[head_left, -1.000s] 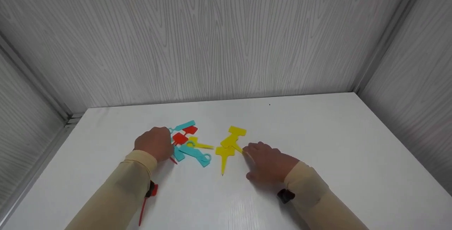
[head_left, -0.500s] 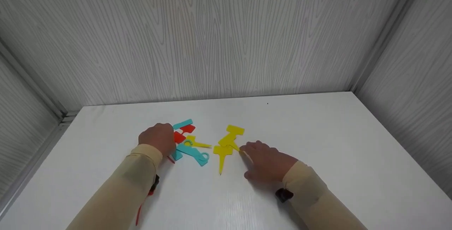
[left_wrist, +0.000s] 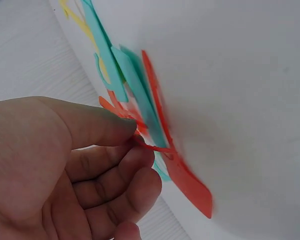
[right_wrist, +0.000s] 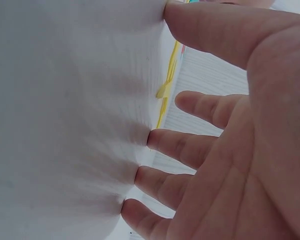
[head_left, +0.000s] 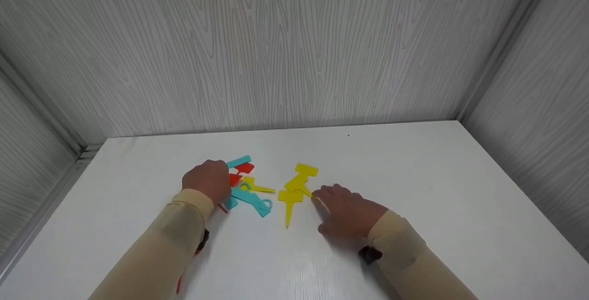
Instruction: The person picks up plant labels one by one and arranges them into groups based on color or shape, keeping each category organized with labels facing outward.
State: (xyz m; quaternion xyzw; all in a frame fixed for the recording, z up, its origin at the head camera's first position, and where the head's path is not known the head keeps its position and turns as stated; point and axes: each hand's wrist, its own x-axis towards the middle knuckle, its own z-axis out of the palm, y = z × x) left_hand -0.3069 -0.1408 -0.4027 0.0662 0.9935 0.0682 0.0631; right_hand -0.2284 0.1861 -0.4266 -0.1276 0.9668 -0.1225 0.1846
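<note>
My left hand is over the left side of a small pile of plastic T-shaped plant labels. In the left wrist view its thumb and forefinger pinch the thin end of a red plant label. Another red label lies right at that end, beside turquoise labels. Turquoise ring-ended labels and a yellow label lie to its right. My right hand rests on the table with spread fingers, fingertips touching the surface. Close to its forefinger are several yellow plant labels, partly overlapping.
The white table is bounded by grey wood-grain panels at the back and sides. One more red label lies near the front, mostly hidden under the left forearm.
My left hand has shifted slightly right over the pile, covering more of the red and turquoise labels. The right hand keeps its place beside the yellow ones.
</note>
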